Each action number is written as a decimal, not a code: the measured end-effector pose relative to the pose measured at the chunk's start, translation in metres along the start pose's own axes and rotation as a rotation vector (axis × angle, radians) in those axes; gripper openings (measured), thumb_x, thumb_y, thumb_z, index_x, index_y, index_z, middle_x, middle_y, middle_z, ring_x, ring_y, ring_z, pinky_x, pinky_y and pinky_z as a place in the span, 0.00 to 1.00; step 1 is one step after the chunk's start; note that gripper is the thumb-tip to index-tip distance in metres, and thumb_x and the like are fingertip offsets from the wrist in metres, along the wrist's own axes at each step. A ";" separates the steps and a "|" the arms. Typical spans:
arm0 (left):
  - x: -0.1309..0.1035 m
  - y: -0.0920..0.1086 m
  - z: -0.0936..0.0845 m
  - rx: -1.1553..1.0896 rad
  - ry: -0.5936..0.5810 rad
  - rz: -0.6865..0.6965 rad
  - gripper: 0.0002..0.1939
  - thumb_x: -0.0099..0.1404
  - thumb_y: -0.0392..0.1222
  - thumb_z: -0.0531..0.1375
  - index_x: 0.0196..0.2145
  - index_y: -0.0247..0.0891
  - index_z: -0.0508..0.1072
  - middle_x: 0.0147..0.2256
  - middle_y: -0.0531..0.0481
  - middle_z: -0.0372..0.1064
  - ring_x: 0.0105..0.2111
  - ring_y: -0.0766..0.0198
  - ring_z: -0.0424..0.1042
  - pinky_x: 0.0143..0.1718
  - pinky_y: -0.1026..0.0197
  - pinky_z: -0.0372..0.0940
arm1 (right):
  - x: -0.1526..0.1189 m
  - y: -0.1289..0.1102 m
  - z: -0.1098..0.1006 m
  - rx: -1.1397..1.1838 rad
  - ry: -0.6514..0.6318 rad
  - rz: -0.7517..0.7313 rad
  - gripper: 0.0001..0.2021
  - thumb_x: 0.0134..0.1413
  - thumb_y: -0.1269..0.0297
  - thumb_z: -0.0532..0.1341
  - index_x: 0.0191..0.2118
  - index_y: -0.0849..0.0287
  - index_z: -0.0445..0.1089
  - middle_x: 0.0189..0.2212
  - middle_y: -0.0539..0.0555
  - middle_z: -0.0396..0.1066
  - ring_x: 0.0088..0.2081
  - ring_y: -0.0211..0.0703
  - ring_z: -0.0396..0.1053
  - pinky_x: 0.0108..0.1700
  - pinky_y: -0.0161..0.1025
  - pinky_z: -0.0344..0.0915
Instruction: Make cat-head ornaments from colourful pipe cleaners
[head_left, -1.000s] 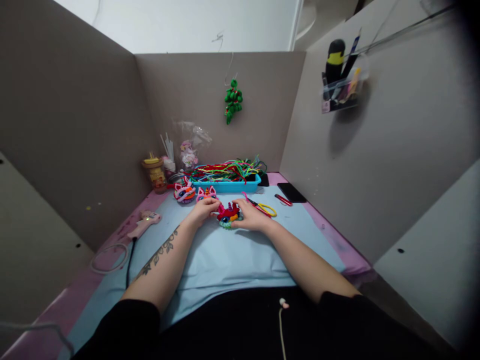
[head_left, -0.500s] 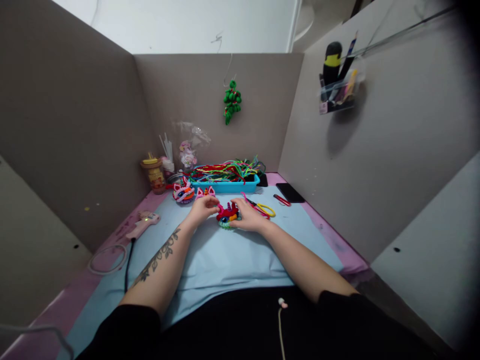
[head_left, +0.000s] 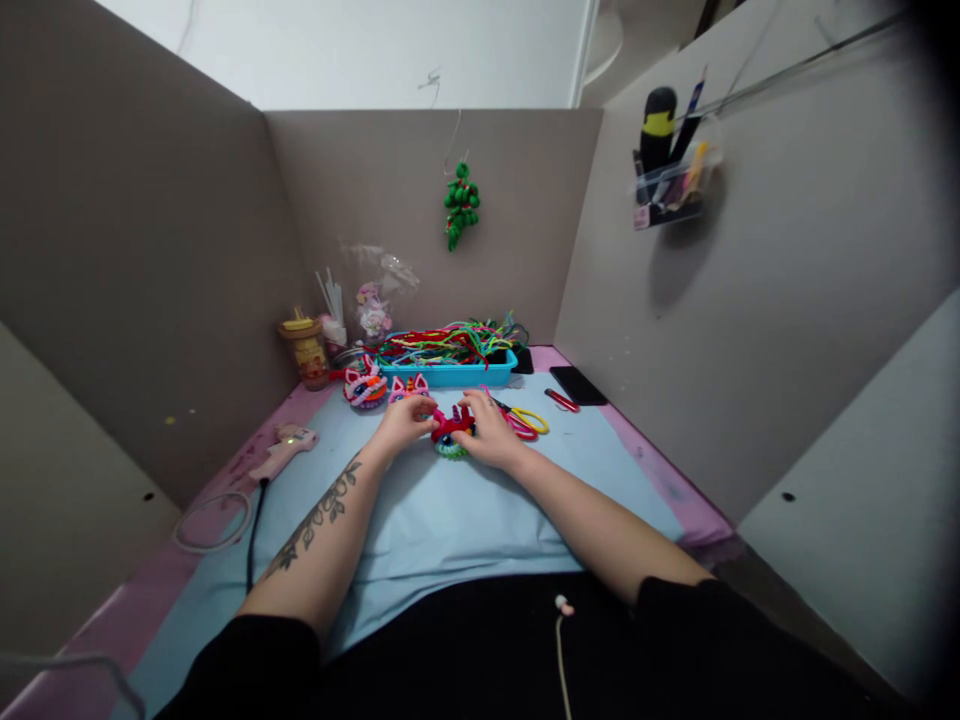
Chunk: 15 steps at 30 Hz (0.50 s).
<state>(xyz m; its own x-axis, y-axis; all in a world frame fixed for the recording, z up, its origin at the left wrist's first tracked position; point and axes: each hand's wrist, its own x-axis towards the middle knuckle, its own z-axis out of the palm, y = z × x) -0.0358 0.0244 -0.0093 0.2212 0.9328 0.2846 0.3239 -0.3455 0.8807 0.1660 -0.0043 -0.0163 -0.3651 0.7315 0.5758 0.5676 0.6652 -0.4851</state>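
Note:
A small figure of red, teal and orange fuzzy stems (head_left: 450,440) rests on the light blue cloth between my hands. My left hand (head_left: 409,422) pinches its upper left side, where a pink piece shows. On its right side lies my right hand (head_left: 487,430), the fingers curled round the edge and partly covering it. Behind my left hand sits a pink figure with ears and an orange horn (head_left: 409,387). Another pink and orange eared figure (head_left: 365,387) stands further left. Scissors with yellow and red handles (head_left: 529,420) lie just right of my right hand.
A blue tray (head_left: 450,376) of colourful stems spans the back. A phone (head_left: 577,386) and a red tool (head_left: 562,401) lie at the right. At the left are a pink glue gun (head_left: 281,453) with its cord and a cup (head_left: 309,355).
My right hand has shifted slightly left over the figure and covers more of its orange part. The whole view has moved a little. My left hand keeps its pinch.

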 end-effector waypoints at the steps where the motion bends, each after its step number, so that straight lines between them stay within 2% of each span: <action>1: 0.000 0.000 0.000 -0.020 -0.010 -0.008 0.19 0.43 0.38 0.68 0.35 0.33 0.72 0.34 0.44 0.73 0.38 0.56 0.73 0.39 0.55 0.68 | 0.000 -0.003 0.000 -0.004 0.027 -0.010 0.19 0.47 0.64 0.61 0.47 0.59 0.62 0.52 0.63 0.56 0.57 0.52 0.52 0.57 0.51 0.51; 5: -0.001 0.001 -0.001 -0.058 -0.035 -0.027 0.20 0.42 0.38 0.68 0.35 0.33 0.72 0.35 0.43 0.73 0.39 0.55 0.72 0.34 0.57 0.69 | -0.002 -0.012 0.003 -0.042 0.021 -0.066 0.10 0.50 0.67 0.58 0.40 0.57 0.68 0.54 0.61 0.54 0.58 0.53 0.49 0.58 0.54 0.49; 11: -0.003 0.006 -0.002 -0.044 -0.055 -0.045 0.20 0.42 0.36 0.67 0.36 0.34 0.72 0.33 0.44 0.72 0.36 0.57 0.72 0.30 0.60 0.68 | -0.004 -0.011 0.011 -0.033 0.010 -0.058 0.07 0.50 0.69 0.58 0.36 0.57 0.70 0.53 0.60 0.54 0.58 0.52 0.49 0.56 0.54 0.52; 15: -0.003 0.006 -0.003 0.094 -0.017 0.038 0.16 0.44 0.37 0.66 0.34 0.34 0.74 0.30 0.46 0.72 0.30 0.61 0.71 0.32 0.60 0.66 | -0.004 -0.011 0.014 -0.018 0.027 -0.054 0.07 0.51 0.70 0.56 0.36 0.58 0.69 0.51 0.61 0.56 0.58 0.51 0.50 0.56 0.52 0.53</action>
<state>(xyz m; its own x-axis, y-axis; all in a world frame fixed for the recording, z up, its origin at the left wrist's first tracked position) -0.0366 0.0200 -0.0035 0.2508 0.9171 0.3099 0.3993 -0.3897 0.8299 0.1506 -0.0127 -0.0228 -0.3757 0.6902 0.6185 0.5613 0.7005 -0.4408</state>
